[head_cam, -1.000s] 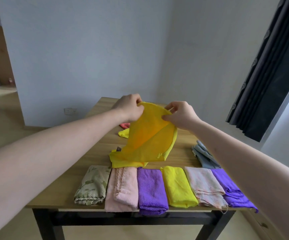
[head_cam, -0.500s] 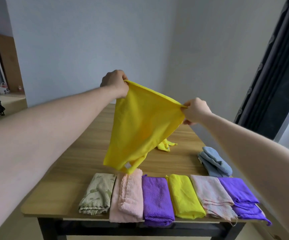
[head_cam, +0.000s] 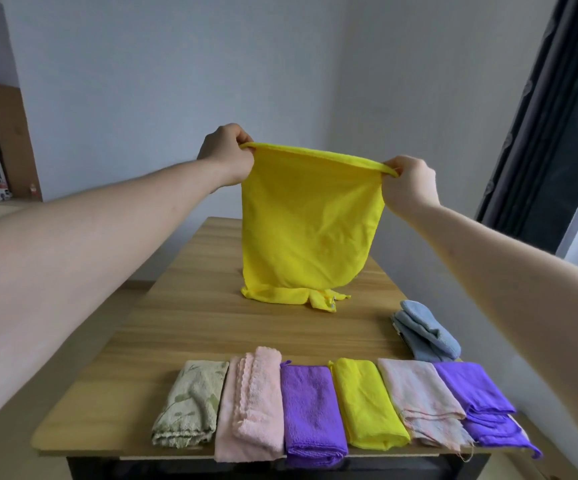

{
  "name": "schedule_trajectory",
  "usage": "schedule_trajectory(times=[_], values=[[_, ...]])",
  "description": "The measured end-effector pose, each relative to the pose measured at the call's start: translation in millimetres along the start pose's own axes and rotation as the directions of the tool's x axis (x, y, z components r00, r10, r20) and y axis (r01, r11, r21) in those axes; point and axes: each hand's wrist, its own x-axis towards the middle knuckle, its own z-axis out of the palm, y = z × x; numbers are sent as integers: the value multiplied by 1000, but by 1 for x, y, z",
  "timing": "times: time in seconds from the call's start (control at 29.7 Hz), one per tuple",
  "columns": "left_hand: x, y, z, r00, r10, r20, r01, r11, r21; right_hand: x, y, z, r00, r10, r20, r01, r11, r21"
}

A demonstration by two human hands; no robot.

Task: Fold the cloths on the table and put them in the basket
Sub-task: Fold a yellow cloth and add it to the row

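I see my two bare forearms with no sleeves on them. My left hand (head_cam: 226, 154) and right hand (head_cam: 410, 185) wear no gloves, rings, or watches.

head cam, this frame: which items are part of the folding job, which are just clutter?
Job:
- yellow cloth, held up by left hand and right hand, bottom edge on the table
- six folded cloths along the near edge
- blue cloth
- basket: not in view

Clutter:
- dark curtain
- boards against the far wall
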Motion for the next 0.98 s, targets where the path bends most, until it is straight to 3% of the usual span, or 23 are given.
schedule_trajectory(times=[0.17, 0.3, 0.47, 0.57, 0.67, 0.74, 0.81, 0.91, 0.98], values=[[-31, -13, 6, 984, 62, 165, -71, 996, 49, -33, 23, -5, 993, -43, 114, 53, 994, -92], [-68, -43, 12, 903, 63, 424, -136, 980, 144, -69, 49, -3, 935, 8, 354, 61, 981, -183], [-131, -84, 18, 679, 4, 735, -306, 911, 278, -120, 83, 1, 653, 110, 749, 158, 948, -277], [-160, -99, 22, 552, -44, 832, -359, 889, 285, -142, 99, 5, 521, 220, 825, 193, 911, -364], [-174, -110, 28, 501, -64, 863, -367, 887, 279, -152, 111, 8, 417, 276, 866, 181, 909, -376], [-175, -114, 31, 500, -60, 864, -375, 884, 279, -153, 116, 9, 404, 279, 871, 204, 901, -383], [-172, -115, 34, 531, -55, 845, -360, 889, 284, -150, 120, 11, 438, 261, 860, 226, 895, -386], [-158, -117, 42, 633, -53, 772, -294, 907, 303, -140, 122, 14, 570, 185, 801, 234, 898, -374], [-151, -118, 47, 698, -53, 714, -239, 923, 301, -132, 124, 17, 645, 173, 744, 153, 925, -348]])
